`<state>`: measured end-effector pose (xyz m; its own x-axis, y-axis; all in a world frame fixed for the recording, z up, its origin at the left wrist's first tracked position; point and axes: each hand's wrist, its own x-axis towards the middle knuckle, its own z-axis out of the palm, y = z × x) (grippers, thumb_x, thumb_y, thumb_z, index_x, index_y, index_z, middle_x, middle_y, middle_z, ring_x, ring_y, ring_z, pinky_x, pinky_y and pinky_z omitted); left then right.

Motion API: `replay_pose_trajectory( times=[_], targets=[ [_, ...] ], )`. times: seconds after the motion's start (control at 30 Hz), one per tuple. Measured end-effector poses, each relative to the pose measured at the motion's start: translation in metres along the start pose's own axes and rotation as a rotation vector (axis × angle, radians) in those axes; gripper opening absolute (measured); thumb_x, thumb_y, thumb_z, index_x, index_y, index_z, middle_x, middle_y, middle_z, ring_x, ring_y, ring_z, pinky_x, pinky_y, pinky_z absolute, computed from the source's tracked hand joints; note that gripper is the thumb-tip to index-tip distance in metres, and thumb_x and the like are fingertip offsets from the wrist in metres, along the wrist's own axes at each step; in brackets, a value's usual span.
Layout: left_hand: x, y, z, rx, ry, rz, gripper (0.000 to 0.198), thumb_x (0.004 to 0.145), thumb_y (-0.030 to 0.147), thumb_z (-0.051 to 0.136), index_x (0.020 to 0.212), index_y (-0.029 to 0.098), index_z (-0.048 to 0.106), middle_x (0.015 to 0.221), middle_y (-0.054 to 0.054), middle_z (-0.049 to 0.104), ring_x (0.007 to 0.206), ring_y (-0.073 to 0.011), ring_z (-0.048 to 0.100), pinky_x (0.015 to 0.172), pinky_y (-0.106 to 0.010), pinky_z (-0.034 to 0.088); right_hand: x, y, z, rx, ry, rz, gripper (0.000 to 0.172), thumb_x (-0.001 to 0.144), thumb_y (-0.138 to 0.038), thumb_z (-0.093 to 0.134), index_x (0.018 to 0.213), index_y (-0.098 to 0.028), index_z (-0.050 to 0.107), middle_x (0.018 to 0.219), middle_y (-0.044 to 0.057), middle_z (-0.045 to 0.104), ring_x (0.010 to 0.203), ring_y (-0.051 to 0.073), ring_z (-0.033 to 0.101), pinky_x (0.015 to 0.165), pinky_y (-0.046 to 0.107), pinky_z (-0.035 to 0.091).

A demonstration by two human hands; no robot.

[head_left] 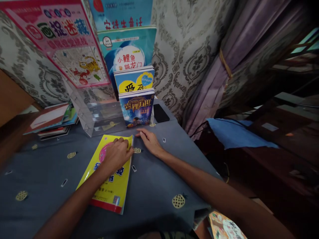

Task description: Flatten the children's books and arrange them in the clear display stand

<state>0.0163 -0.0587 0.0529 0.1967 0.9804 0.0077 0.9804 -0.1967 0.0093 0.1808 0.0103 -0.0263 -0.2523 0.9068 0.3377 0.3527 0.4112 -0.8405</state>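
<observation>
A yellow book [107, 190] with a red lower edge lies on the grey-blue tablecloth. My left hand [118, 152] rests on its upper part, fingers curled, close to the book's right edge; whether it grips anything is hidden. Just right of the book's top corner, my right hand [150, 142] is over the cloth with its index finger stretched out and nothing visible in it. Behind the hands, a clear stepped rack [91, 123] holds a dark blue book [138, 111], a blue-and-yellow book [134, 80], a teal book [104, 49] and a pink book [74, 43].
A black phone [160, 113] lies right of the rack. Several stacked books [51, 121] lie at the back left. A purple curtain [211, 76] hangs beyond the table's right edge. An orange book [225, 227] is below the table at the lower right.
</observation>
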Motion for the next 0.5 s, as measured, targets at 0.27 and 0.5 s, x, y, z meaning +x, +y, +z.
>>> replay_pose_trajectory(
  times=[0.27, 0.5],
  targets=[
    [0.001, -0.002, 0.006, -0.003, 0.009, 0.043, 0.028, 0.097, 0.036, 0.052, 0.089, 0.015, 0.068, 0.101, -0.011, 0.066, 0.102, -0.0280, 0.060, 0.087, -0.037, 0.047, -0.002, -0.005, -0.002, -0.003, 0.038, -0.038, 0.032, 0.101, -0.025, 0.041, 0.123, -0.020, 0.063, 0.107, 0.005, 0.077, 0.102, 0.020, 0.069, 0.096, 0.037, 0.050],
    [0.001, -0.006, 0.023, 0.022, 0.090, 0.176, 0.024, 0.100, 0.028, 0.045, 0.112, 0.016, 0.063, 0.111, -0.011, 0.063, 0.106, -0.0274, 0.055, 0.091, -0.039, 0.046, -0.011, -0.018, -0.002, -0.173, -0.016, -0.190, 0.034, 0.102, -0.024, 0.039, 0.124, -0.020, 0.065, 0.111, 0.007, 0.073, 0.107, 0.021, 0.064, 0.097, 0.036, 0.048]
  ],
)
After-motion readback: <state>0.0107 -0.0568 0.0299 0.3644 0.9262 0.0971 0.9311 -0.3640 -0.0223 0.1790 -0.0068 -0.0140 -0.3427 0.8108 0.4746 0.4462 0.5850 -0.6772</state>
